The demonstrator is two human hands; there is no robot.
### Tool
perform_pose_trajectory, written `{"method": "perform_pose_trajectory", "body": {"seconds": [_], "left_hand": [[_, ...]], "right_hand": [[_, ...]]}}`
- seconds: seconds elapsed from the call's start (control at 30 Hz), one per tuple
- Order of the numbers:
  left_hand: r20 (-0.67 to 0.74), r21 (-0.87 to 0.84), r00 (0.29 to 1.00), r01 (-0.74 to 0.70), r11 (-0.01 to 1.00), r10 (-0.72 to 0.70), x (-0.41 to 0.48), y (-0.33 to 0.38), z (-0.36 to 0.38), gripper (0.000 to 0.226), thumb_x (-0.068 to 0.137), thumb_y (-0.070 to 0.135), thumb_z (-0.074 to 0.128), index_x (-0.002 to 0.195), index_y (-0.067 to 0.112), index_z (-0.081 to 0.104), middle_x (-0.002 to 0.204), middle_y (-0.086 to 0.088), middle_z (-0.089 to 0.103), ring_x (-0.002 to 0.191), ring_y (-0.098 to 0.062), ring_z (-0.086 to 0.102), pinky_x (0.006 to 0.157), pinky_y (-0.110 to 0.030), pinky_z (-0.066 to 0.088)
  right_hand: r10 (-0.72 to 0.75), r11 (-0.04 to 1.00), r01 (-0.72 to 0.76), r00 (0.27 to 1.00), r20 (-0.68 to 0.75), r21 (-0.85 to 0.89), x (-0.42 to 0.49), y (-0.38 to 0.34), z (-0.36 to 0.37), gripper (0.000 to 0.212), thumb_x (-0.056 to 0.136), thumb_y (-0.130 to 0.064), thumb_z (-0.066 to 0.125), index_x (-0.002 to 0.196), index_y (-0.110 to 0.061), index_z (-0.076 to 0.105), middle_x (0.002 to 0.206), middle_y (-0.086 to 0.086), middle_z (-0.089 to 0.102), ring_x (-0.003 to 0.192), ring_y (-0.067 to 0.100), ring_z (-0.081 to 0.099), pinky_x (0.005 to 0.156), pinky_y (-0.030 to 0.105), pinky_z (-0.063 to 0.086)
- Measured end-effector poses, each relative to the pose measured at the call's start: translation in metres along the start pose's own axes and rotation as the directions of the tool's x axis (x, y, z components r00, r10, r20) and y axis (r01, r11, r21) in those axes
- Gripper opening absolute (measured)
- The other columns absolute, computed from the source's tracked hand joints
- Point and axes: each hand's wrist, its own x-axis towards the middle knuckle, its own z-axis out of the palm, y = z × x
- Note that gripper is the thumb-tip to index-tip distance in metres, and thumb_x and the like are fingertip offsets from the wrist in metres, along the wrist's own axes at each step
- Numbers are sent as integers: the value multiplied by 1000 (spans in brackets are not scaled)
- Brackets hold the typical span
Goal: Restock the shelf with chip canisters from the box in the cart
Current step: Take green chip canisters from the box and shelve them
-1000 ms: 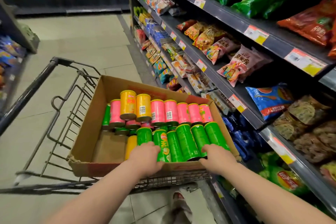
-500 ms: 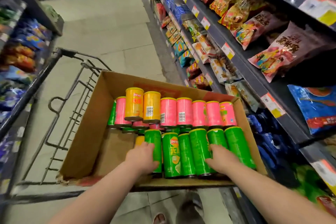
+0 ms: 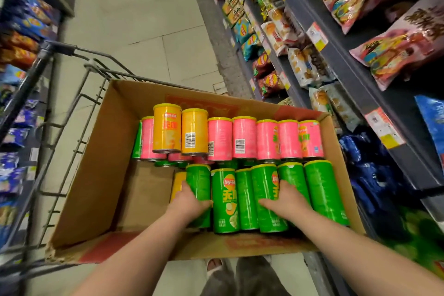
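Because green canisters [image 3: 225,199] lie packed under both grips, left grip [image 3: 189,202] wraps the end canister [image 3: 199,180] and right grip [image 3: 287,202] clasps another, probably to lift two at once.

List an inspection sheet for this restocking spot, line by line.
Surface: brown cardboard box sitting in the black wire cart.
Job's things: green cylindrical chip canisters lying in the near row; pink canisters behind, two yellow canisters on top.
Clutter: nothing seen.
Grippers: left hand grips the leftmost green canister; right hand grips another in that row.
Cables: nothing seen.
Surroundings: dark shelves of snack bags on the right; tiled aisle floor.
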Motion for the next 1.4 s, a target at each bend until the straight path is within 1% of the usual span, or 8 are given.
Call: {"method": "perform_pose_trajectory", "body": {"seconds": [0.27,0.53,0.73,0.93,1.07,1.17,1.3,1.4], "left_hand": [[-58,-40,997,39,998,-41,6,-2,9,105,69,46,79,146,13,15,130,-15,48,112,-33,56,94,-45,50],[-38,-193,997,58,979,-66,-4,-3,-4,74,73,37,77,130,11,38,120,-14,54,100,-29,59,85,-38,53],[-52,-297,993,-119,947,109,-42,2,-15,81,64,43,75,131,14,41,115,-9,60,99,-27,62,89,-41,53],[-82,-531,945,-311,788,318,-91,12,-21,77,54,38,69,124,18,47,104,-3,65,92,-21,66,86,-41,55],[-101,-569,908,-389,725,407,-113,16,-26,67,55,38,68,116,26,43,94,7,61,91,-18,64,86,-38,53],[-120,-540,879,-447,713,461,-129,20,-25,62,69,35,75,121,26,43,101,1,61,92,-18,62,84,-32,50],[-107,-525,825,-520,674,554,-150,27,-16,78,59,40,71,129,16,46,106,-3,61,93,-18,62,85,-31,49],[-93,-498,780,-575,649,619,-166,35,-7,52,78,24,75,120,22,45,103,-1,59,87,-15,57,78,-24,42]], "right_hand": [[11,1000,-11,1000,-14,3,-5,-7,8,83,78,-53,69,136,-13,25,119,7,59,104,27,61,77,31,49],[34,991,-33,999,-6,126,-20,-13,5,95,74,-50,73,145,-11,24,139,12,40,124,28,47,96,32,44],[25,968,-2,996,-88,250,-46,-20,-5,91,68,-47,77,141,-12,35,134,12,46,121,28,49,98,33,44],[-15,914,84,985,-173,397,-86,-31,-19,75,75,-36,77,135,-14,36,118,4,57,102,21,55,84,26,43],[-18,902,125,968,-252,414,-119,-35,-25,78,76,-37,76,138,-14,34,115,4,55,94,16,49,80,23,38],[30,887,118,949,-312,447,-139,-31,-26,80,73,-41,77,136,-14,34,105,0,54,93,18,54,84,28,46],[95,859,120,918,-386,497,-171,-19,-28,86,72,-44,77,139,-15,31,115,1,56,102,21,56,88,32,48],[147,835,129,884,-443,535,-198,-5,-28,76,71,-45,77,131,-19,37,106,-2,57,97,19,58,86,32,49]]}}
